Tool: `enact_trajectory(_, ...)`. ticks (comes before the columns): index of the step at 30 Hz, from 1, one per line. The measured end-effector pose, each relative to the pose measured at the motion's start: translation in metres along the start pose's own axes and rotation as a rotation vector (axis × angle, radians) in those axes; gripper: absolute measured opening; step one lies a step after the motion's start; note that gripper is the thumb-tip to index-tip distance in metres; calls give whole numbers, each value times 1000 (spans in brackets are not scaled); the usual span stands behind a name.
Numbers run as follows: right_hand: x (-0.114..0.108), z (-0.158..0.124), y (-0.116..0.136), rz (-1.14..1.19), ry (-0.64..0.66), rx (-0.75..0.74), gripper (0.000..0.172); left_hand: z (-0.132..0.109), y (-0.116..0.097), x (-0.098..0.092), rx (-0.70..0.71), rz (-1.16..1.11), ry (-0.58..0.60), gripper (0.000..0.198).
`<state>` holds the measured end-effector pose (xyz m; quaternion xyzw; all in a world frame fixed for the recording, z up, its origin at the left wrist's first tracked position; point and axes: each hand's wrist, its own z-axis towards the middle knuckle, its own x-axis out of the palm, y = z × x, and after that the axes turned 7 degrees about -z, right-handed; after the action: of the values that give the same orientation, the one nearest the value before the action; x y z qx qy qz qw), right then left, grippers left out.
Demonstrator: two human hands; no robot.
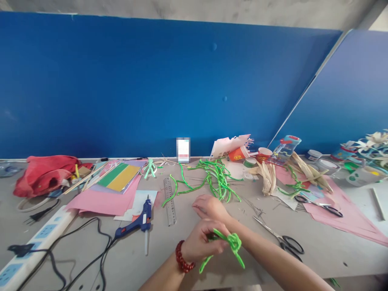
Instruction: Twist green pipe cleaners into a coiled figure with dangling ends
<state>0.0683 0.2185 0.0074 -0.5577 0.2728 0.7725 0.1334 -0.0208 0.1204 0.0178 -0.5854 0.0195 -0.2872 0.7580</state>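
My left hand (pixel 201 242), with a red bead bracelet (pixel 182 257) on its wrist, grips a knotted bright green pipe cleaner (pixel 234 244) whose ends stick out below. My right hand (pixel 209 208) hovers just above the left, its fingers curled together, and no object shows in it. Beyond both hands, a tangled heap of green pipe cleaners (pixel 214 182) lies on the grey table (pixel 188 262). Black-handled scissors (pixel 287 242) rest to the right of my right forearm. A blue hot glue gun (pixel 142 220) and a clear ruler (pixel 169 202) lie to the left.
A white power strip (pixel 38 242) with black cables lies at front left. Coloured card and pink paper (pixel 100 204) lie behind it, beside a red cloth (pixel 45 176). Dried corn husks (pixel 268 178), cups and paper flowers line the back right, against a blue wall (pixel 166 81).
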Motion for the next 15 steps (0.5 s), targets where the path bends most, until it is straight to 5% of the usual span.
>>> enact_trajectory(3,0,24,-3,-229,51,1,20,0,2,-1,-13,6,21,34)
enact_trajectory(8,7,63,-16,-327,78,32,18,-1,5,-7,-19,-102,-128,36)
enact_trajectory(15,18,66,-14,-328,87,85,20,-6,8,-14,2,-261,-129,28)
